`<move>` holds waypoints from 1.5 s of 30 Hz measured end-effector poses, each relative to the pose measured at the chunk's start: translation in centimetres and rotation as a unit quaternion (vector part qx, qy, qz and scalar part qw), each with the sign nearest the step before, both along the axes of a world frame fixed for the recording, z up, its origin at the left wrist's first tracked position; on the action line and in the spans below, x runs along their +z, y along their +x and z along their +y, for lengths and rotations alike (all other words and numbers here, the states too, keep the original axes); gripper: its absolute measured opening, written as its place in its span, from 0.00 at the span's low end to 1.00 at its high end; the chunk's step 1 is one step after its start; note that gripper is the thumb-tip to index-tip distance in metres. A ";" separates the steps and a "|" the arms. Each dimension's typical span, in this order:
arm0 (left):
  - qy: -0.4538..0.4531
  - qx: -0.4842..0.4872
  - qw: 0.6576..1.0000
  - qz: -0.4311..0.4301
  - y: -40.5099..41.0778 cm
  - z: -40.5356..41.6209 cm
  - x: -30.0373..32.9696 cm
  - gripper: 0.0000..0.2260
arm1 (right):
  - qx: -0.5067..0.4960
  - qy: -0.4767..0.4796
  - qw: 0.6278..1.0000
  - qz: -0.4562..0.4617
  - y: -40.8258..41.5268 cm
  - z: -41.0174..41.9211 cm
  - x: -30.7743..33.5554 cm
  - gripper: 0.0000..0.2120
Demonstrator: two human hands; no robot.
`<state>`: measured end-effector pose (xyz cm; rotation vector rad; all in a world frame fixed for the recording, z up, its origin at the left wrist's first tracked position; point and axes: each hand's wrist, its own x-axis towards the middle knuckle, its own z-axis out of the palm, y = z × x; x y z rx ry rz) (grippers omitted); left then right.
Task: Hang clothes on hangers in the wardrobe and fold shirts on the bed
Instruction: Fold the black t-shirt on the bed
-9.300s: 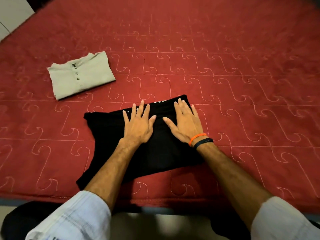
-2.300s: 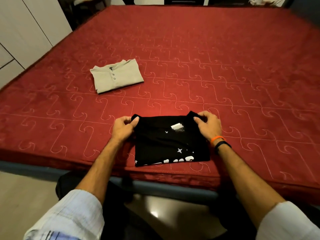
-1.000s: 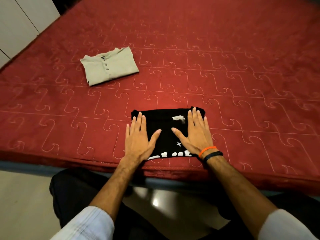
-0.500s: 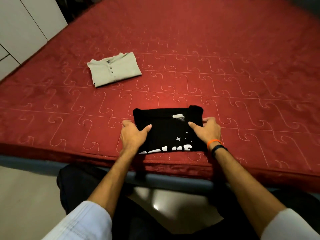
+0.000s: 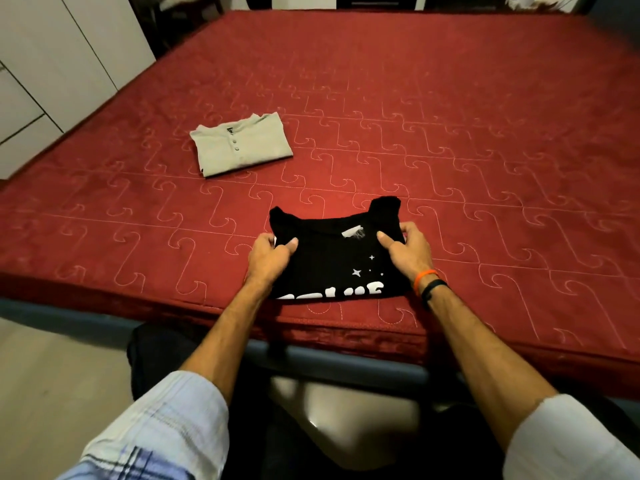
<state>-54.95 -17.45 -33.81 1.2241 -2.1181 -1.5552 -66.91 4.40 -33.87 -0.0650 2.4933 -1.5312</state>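
Head | left hand grips black shirt | right hand grips it

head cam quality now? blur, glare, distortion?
Head view: dim warm light; wide-angle bends the bed edges. Black shirt loses fold detail against the dark, though its white print reads. Glare patch on the floor below; grey shirt slightly soft.
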 end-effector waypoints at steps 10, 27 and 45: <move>0.063 0.097 0.987 0.112 -5.3 -9.5 1.9 0.14 | 0.051 -0.091 0.994 0.025 -8.7 -11.1 1.6 0.09; 0.081 0.174 0.980 0.060 -18.2 -32.8 2.3 0.10 | 0.106 0.014 0.993 0.041 -23.1 -36.5 2.7 0.11; 0.156 0.183 0.964 -0.115 -20.2 -35.2 2.2 0.17 | 0.109 0.091 0.976 -0.167 -26.0 -39.1 1.0 0.33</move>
